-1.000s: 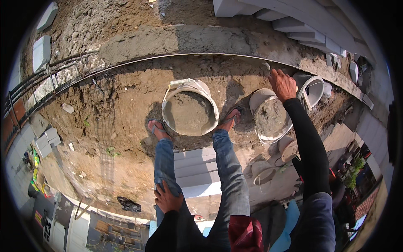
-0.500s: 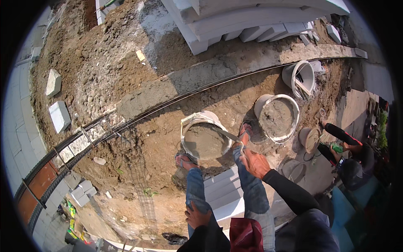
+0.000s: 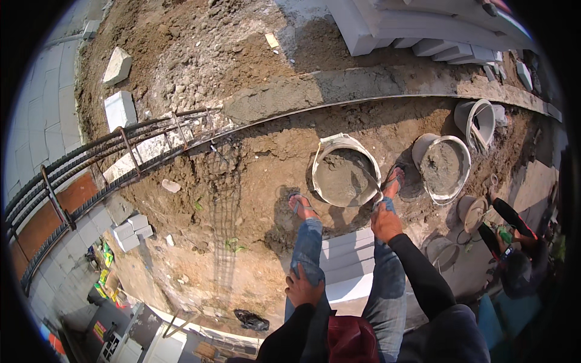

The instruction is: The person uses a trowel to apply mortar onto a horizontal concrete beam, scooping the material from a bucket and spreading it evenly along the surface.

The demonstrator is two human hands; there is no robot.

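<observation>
My right hand (image 3: 386,223) is closed around the handle of a trowel (image 3: 371,180). The trowel's blade slants down over the right side of a pale bucket (image 3: 316,176), its tip at the wet grey mortar (image 3: 344,177) inside. How deep the tip sits I cannot tell. This bucket stands on the soil between my sandalled feet. On my left knee, over the jeans, rests my left hand (image 3: 304,287) with its fingers apart and nothing in it.
A second mortar bucket (image 3: 467,181) stands right of my foot, beyond it a bucket with tools (image 3: 480,124). A mortar-topped strip (image 3: 272,100) runs ahead, with a rebar cage (image 3: 127,148) at left. White blocks (image 3: 348,266) lie between my legs. A co-worker (image 3: 520,266) crouches at right.
The view has swung left, so the scene sits further right. My right hand has turned the trowel from lying nearly level over the rim to pointing steeply into the bucket. The left hand stays on the knee.
</observation>
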